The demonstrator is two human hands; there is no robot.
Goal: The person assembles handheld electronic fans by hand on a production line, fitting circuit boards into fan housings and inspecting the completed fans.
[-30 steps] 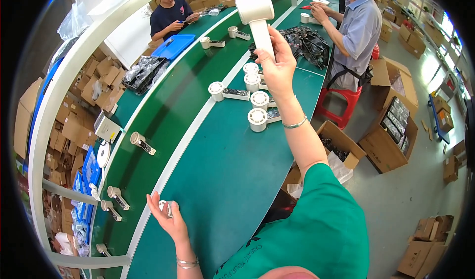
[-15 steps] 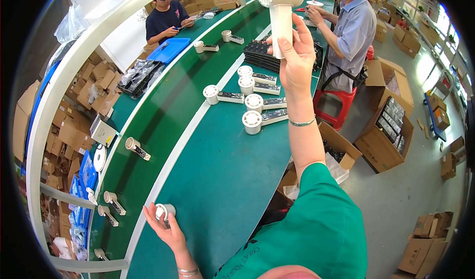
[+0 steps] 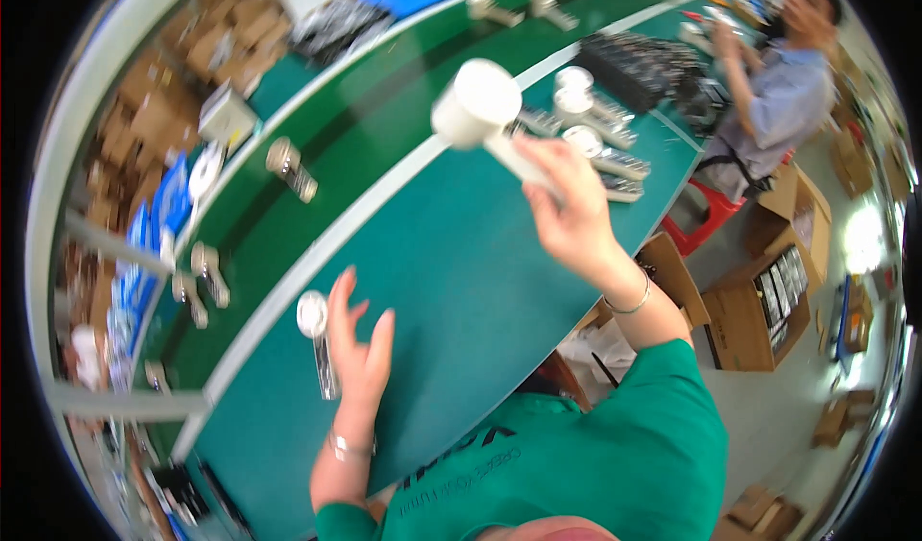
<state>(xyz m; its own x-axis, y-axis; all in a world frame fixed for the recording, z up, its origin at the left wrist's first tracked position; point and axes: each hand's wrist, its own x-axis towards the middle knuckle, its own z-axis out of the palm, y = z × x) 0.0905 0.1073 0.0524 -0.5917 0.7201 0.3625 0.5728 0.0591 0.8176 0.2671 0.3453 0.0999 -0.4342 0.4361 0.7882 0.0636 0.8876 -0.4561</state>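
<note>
My right hand (image 3: 576, 205) is closed around the handle of a white handheld fan (image 3: 477, 104), held above the green worktable (image 3: 451, 272) with its round head toward the far left. My left hand (image 3: 360, 354) has its fingers spread and holds nothing. Just left of it another handheld fan (image 3: 313, 314) lies on the table, its handle showing dark inner parts and pointing toward me. Whether my left fingers touch that fan, I cannot tell. Beyond my right hand lie several similar fans (image 3: 583, 140), with dark parts exposed in their handles; my hand and the held fan partly cover them.
A green conveyor belt (image 3: 252, 224) with several spaced-out fans curves along the table's far side, behind a white edge strip. Black trays (image 3: 624, 69) are stacked at the far right. A co-worker (image 3: 783, 90) sits beyond them. Open cardboard boxes (image 3: 759, 311) stand on the floor to the right.
My right hand has come down and nearer with the white fan, which now tilts left. My left hand has moved off the fan beside it, leaving that fan more exposed. The view has turned.
</note>
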